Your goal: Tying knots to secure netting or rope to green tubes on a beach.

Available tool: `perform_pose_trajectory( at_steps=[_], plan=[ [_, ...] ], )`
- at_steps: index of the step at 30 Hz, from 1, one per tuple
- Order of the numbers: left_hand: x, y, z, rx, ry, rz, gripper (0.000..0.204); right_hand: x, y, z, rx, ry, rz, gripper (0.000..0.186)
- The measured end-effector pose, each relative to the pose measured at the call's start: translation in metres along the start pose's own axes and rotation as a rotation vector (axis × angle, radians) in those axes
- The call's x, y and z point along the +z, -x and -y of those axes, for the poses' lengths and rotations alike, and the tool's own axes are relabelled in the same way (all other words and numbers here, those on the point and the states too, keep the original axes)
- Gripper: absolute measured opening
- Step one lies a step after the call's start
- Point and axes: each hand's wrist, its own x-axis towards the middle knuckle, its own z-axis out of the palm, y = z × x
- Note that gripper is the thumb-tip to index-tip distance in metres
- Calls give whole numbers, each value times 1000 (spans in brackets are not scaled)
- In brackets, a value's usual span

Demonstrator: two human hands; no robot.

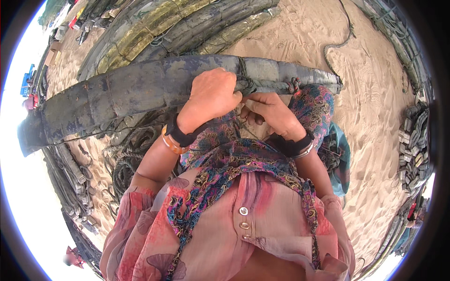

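A long, dark grey, worn float (pixel 136 86), wrapped in segments and tied at intervals, lies across in front of my knees. Along its near edge on the right runs a thick dark rope (pixel 269 86) with a reddish knot. My left hand (pixel 215 91) rests against the float in a closed fist, right where the rope meets it; what it grips is hidden under the fingers. Just right of it and slightly nearer, my right hand (pixel 272 111) has its fingers curled in, thumb side toward the left fist. Whatever lies between those fingers is too small to make out.
More long floats (pixel 183 35), some yellowish, lie on the sand beyond. Coils of dark rope (pixel 129 164) heap at my left. A teal bag or cloth (pixel 342 159) sits by my right knee. Stacks of grey blocks (pixel 415 145) stand far right; one rope (pixel 349 35) trails over the sand.
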Motion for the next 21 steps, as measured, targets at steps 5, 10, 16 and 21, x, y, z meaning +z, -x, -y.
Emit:
perform_pose_trajectory(
  at_steps=[5,10,16,21],
  plan=[
    [-1,-8,4,22,-17,52,31,3,7,-7,-78,-126,148,24],
    [9,-1,4,52,-98,-51,29,-6,10,-21,-339,-16,-136,37],
    [27,2,15,345,-21,-343,38,-18,4,-11,-584,401,-447,37],
    [14,0,7,204,-49,-100,28,-3,3,-18,-334,271,-194,25]
  ],
)
